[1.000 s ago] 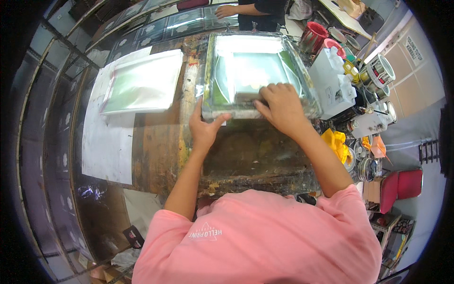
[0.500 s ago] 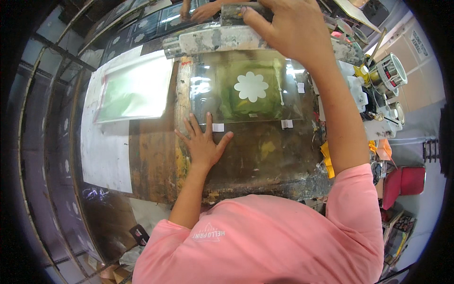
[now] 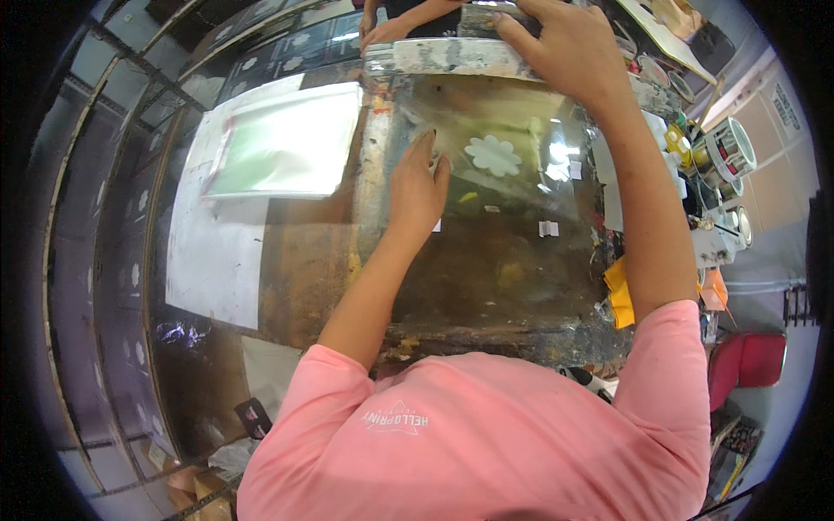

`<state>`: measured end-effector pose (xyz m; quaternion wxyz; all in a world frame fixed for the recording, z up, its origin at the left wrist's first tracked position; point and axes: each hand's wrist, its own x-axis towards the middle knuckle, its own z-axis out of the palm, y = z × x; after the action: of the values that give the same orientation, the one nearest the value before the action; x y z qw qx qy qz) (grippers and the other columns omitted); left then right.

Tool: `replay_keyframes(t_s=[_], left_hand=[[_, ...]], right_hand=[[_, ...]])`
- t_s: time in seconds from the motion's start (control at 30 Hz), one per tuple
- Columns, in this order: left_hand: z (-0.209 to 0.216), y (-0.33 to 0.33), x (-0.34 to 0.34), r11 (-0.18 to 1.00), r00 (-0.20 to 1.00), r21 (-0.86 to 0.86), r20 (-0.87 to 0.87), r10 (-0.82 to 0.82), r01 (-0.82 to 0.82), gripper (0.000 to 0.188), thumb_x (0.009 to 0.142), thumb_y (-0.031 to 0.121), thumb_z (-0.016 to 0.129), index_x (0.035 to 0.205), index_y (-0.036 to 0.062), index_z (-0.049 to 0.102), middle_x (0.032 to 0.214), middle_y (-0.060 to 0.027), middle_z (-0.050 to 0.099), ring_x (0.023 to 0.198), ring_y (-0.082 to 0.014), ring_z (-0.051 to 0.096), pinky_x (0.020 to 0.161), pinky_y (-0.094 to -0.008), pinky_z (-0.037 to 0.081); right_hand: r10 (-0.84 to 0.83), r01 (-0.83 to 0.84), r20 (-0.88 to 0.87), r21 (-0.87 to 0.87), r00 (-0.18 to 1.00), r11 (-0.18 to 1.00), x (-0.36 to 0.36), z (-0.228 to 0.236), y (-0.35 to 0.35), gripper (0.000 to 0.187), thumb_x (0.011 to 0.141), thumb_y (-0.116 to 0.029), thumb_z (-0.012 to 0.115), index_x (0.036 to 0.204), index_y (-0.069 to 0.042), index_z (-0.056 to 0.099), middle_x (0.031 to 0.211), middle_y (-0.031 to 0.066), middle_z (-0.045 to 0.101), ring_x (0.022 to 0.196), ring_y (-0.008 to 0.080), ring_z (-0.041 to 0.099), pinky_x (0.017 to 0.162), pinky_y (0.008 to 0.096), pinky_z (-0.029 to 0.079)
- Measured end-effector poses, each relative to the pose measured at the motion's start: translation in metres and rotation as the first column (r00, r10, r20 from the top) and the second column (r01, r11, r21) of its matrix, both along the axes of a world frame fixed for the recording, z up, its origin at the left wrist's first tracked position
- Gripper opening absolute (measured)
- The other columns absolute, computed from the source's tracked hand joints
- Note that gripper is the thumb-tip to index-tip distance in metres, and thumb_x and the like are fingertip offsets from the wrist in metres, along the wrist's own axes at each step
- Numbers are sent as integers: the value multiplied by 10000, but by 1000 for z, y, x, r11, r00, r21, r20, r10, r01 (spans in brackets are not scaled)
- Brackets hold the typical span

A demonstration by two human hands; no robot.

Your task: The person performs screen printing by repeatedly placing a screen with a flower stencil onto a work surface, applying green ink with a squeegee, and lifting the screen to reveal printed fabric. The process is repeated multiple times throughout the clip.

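Observation:
My left hand (image 3: 419, 193) is at the left edge of a clear plastic sheet (image 3: 521, 113), its thumb and fingers closed on that edge. The sheet bends and carries a pale flower shape (image 3: 493, 156). It lies over a dark, stained work board (image 3: 486, 278), where small white paper tabs (image 3: 548, 228) are stuck. At the far side my right hand (image 3: 569, 48) grips a paint-smeared printing frame (image 3: 443, 57), which stands raised along the board's far edge. Its fingertips are partly cut off by the picture's top.
To the left, a stack of clear sheets (image 3: 287, 148) rests on white paper (image 3: 208, 269). Paint cans (image 3: 728, 148) and bottles crowd the right side, near a yellow cloth (image 3: 618, 293). Another person's hands (image 3: 387, 33) are beyond the frame. A rack (image 3: 95, 286) with flower-printed sheets stands far left.
My left hand has gone from lying spread on the board to closing on the plastic sheet's left edge. The sheet now bends. My right hand stays at the frame; the view has shifted.

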<state>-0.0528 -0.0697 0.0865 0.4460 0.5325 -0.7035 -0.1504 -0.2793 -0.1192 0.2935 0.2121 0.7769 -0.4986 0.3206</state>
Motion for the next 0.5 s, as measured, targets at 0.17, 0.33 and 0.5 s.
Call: replay_keyframes(t_s=[0.17, 0.33, 0.5], left_hand=[[21, -4, 54, 985, 978, 43, -119, 174, -170, 548, 891, 116, 800, 1402, -22, 657, 1270, -224, 748, 902, -239, 768, 807, -357, 603], [18, -39, 159, 934, 942, 120, 29, 335, -336, 599, 830, 80, 787, 1403, -32, 650, 1178, -242, 755, 809, -227, 745, 782, -381, 591], [10, -106, 262, 900, 905, 113, 115, 409, -421, 647, 822, 139, 790, 1429, -25, 634, 1241, -274, 722, 1005, -329, 747, 924, -428, 582]], right_hand=[[-46, 47, -66, 19, 997, 999, -2, -6, 0, 531, 1004, -499, 601, 1146, -14, 763, 1001, 214, 759, 939, 401, 702, 894, 487, 466], [-80, 83, -32, 76, 996, 994, -3, -7, -1, 541, 993, -506, 632, 1188, -19, 763, 996, 215, 760, 948, 401, 699, 913, 469, 464], [-91, 93, -40, 39, 995, 995, -2, -2, -7, 540, 986, -513, 648, 1179, -23, 769, 1015, 243, 754, 929, 414, 702, 887, 450, 493]])
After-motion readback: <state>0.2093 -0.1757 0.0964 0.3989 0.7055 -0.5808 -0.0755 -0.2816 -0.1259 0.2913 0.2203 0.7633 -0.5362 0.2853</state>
